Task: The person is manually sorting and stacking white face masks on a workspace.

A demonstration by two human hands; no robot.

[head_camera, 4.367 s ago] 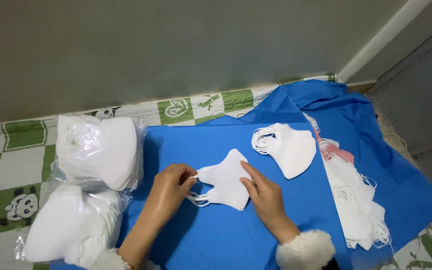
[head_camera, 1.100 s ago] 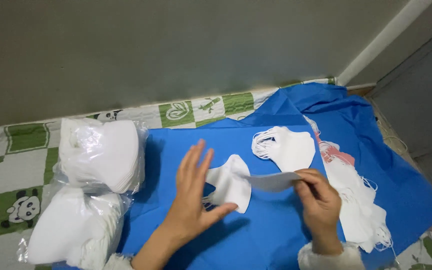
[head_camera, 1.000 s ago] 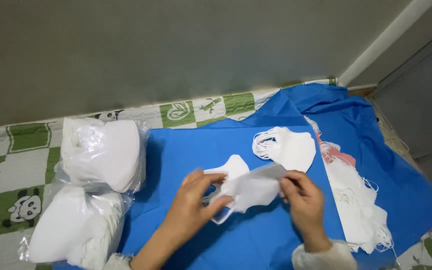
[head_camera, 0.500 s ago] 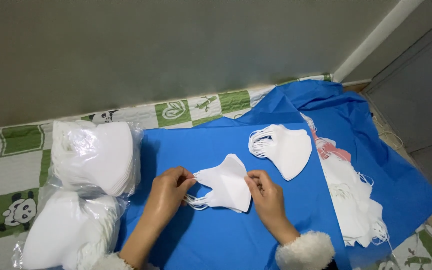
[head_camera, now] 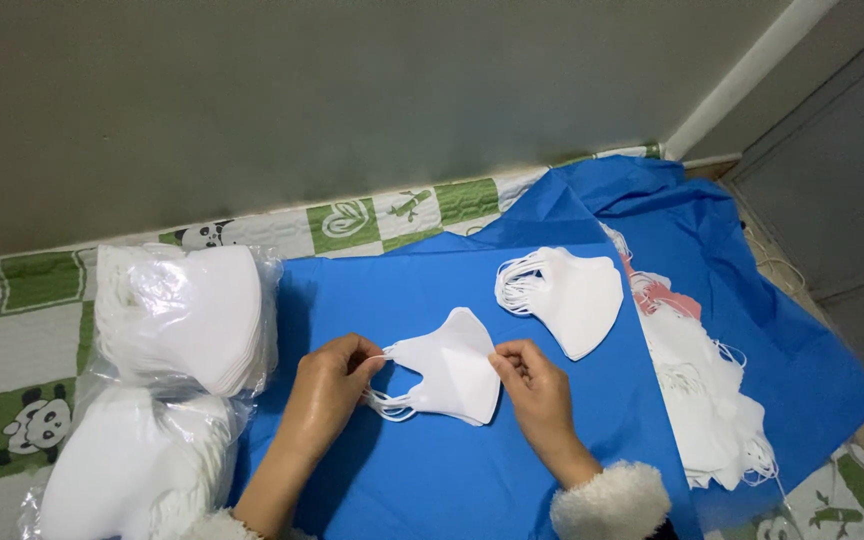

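White folded face masks (head_camera: 449, 368) lie stacked on the blue sheet (head_camera: 472, 480), pinched at each end by the left hand (head_camera: 330, 385) and right hand (head_camera: 537, 385), a loose pile (head_camera: 707, 400) still unsorted.

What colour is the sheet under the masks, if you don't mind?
The sheet is blue, seen in the head view.

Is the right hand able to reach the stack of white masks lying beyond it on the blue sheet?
Probably yes. The right hand is at a folded mask, and only bare blue sheet separates it from the stack of white masks.
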